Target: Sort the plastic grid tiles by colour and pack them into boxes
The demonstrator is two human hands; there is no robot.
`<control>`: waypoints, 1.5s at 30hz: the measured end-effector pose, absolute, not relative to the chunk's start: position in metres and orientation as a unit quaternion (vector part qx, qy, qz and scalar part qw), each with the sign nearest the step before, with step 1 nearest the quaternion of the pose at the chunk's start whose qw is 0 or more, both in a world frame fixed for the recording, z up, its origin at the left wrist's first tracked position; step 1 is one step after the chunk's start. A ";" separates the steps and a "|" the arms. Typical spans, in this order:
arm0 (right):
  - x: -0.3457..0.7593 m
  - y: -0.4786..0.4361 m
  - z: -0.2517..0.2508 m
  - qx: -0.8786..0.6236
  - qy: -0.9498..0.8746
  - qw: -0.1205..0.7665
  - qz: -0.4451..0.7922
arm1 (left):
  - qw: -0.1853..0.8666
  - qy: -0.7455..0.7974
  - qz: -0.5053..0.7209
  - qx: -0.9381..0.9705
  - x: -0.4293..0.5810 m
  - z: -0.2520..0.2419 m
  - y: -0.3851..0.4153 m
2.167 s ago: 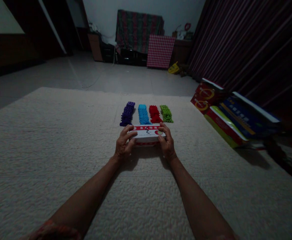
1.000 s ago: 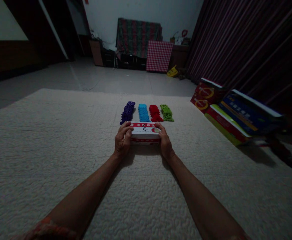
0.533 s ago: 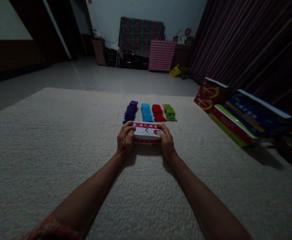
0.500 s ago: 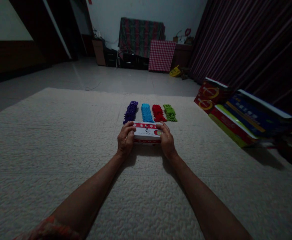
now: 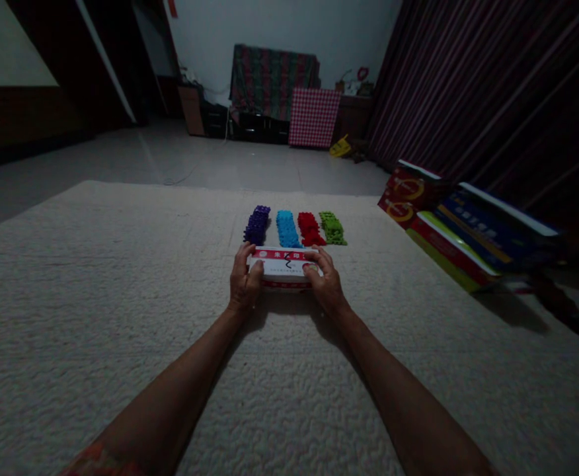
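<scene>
A white and red box point(image 5: 285, 266) with printed characters and a black mark on top is gripped at both ends. My left hand point(image 5: 244, 277) wraps its left end, thumb on top. At the right end, my right hand point(image 5: 326, 279) is closed round the box with its thumb over the top. Just beyond the box lie four groups of small plastic pieces: purple point(image 5: 257, 225), light blue point(image 5: 287, 229), red point(image 5: 310, 229) and green point(image 5: 332, 228). They rest on a cream quilted mat point(image 5: 135, 284).
Red cartons point(image 5: 403, 192) and a blue carton point(image 5: 492, 228) stand at the right edge of the mat. Farther back are a cloth-covered item point(image 5: 273, 79), a checked cloth point(image 5: 314, 118), a yellow object point(image 5: 340, 147) and a dark curtain point(image 5: 433, 79).
The view has shifted a little. The right thumb now lies farther over the top of the box. Both hands still hold it.
</scene>
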State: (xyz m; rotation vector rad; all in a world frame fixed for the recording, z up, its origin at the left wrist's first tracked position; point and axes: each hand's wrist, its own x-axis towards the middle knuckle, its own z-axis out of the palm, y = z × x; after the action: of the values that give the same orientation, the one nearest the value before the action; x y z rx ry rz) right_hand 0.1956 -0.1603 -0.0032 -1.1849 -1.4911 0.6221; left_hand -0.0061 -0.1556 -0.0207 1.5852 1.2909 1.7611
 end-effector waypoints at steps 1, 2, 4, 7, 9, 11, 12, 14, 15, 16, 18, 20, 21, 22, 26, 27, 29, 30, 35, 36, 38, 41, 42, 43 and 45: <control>0.199 -0.160 -0.002 -0.490 -0.640 0.530 0.265 | 0.247 0.478 0.628 0.562 -0.006 -0.021 -0.155; 0.203 -0.160 -0.001 -0.477 -0.657 0.518 0.271 | 0.272 0.487 0.619 0.553 -0.007 -0.021 -0.155; 0.213 -0.160 0.002 -0.444 -0.697 0.482 0.292 | 0.299 0.497 0.608 0.542 -0.008 -0.022 -0.154; 0.226 -0.158 0.006 -0.402 -0.737 0.432 0.331 | 0.303 0.508 0.599 0.540 -0.009 -0.025 -0.153; 0.230 -0.157 0.005 -0.393 -0.735 0.428 0.349 | 0.305 0.513 0.596 0.537 -0.010 -0.026 -0.152; 0.232 -0.156 0.003 -0.397 -0.723 0.434 0.363 | 0.302 0.515 0.602 0.530 -0.010 -0.027 -0.151; 0.231 -0.155 0.002 -0.401 -0.715 0.437 0.370 | 0.302 0.516 0.604 0.528 -0.011 -0.027 -0.151; 0.231 -0.154 0.000 -0.408 -0.700 0.440 0.387 | 0.301 0.518 0.604 0.526 -0.011 -0.026 -0.151; 0.230 -0.154 0.000 -0.408 -0.694 0.442 0.395 | 0.300 0.519 0.602 0.527 -0.011 -0.025 -0.152; 0.230 -0.154 0.001 -0.407 -0.690 0.445 0.400 | 0.297 0.522 0.601 0.528 -0.011 -0.025 -0.152; 0.231 -0.155 0.003 -0.403 -0.697 0.442 0.396 | 0.289 0.527 0.599 0.530 -0.011 -0.024 -0.153; 0.231 -0.155 0.005 -0.399 -0.717 0.433 0.374 | 0.287 0.531 0.597 0.529 -0.012 -0.025 -0.153; 0.231 -0.156 0.006 -0.398 -0.727 0.426 0.362 | 0.290 0.532 0.596 0.527 -0.012 -0.026 -0.152; 0.231 -0.156 0.007 -0.397 -0.736 0.420 0.353 | 0.293 0.533 0.594 0.527 -0.012 -0.026 -0.152; 0.232 -0.155 0.004 -0.395 -0.743 0.410 0.351 | 0.296 0.540 0.583 0.530 -0.013 -0.028 -0.153; 0.232 -0.155 0.003 -0.396 -0.740 0.411 0.357 | 0.298 0.540 0.583 0.529 -0.013 -0.027 -0.154; 0.232 -0.154 0.000 -0.399 -0.730 0.416 0.368 | 0.305 0.537 0.586 0.525 -0.013 -0.026 -0.156; 0.232 -0.153 -0.001 -0.401 -0.726 0.419 0.370 | 0.309 0.534 0.588 0.522 -0.012 -0.025 -0.156; 0.232 -0.152 -0.002 -0.403 -0.714 0.437 0.371 | 0.324 0.511 0.605 0.517 -0.011 -0.024 -0.157; 0.233 -0.152 -0.002 -0.403 -0.711 0.442 0.369 | 0.328 0.506 0.609 0.516 -0.011 -0.025 -0.157; 0.236 -0.151 0.001 -0.409 -0.702 0.460 0.358 | 0.355 0.503 0.607 0.502 -0.011 -0.025 -0.156; 0.248 -0.148 0.009 -0.434 -0.664 0.515 0.324 | 0.403 0.526 0.584 0.469 -0.011 -0.026 -0.157; 0.254 -0.146 0.012 -0.449 -0.640 0.542 0.307 | 0.405 0.532 0.581 0.464 -0.010 -0.026 -0.158; 0.262 -0.143 0.016 -0.470 -0.612 0.570 0.284 | 0.398 0.536 0.583 0.463 -0.009 -0.026 -0.159; 0.280 -0.136 0.023 -0.523 -0.545 0.618 0.217 | 0.365 0.538 0.592 0.477 -0.006 -0.026 -0.160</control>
State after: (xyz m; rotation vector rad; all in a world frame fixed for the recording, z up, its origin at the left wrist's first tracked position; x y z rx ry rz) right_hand 0.2804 -0.1356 0.0229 -1.2043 -1.2551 0.4994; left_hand -0.0056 -0.1600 -0.0262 1.2265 1.3832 1.5216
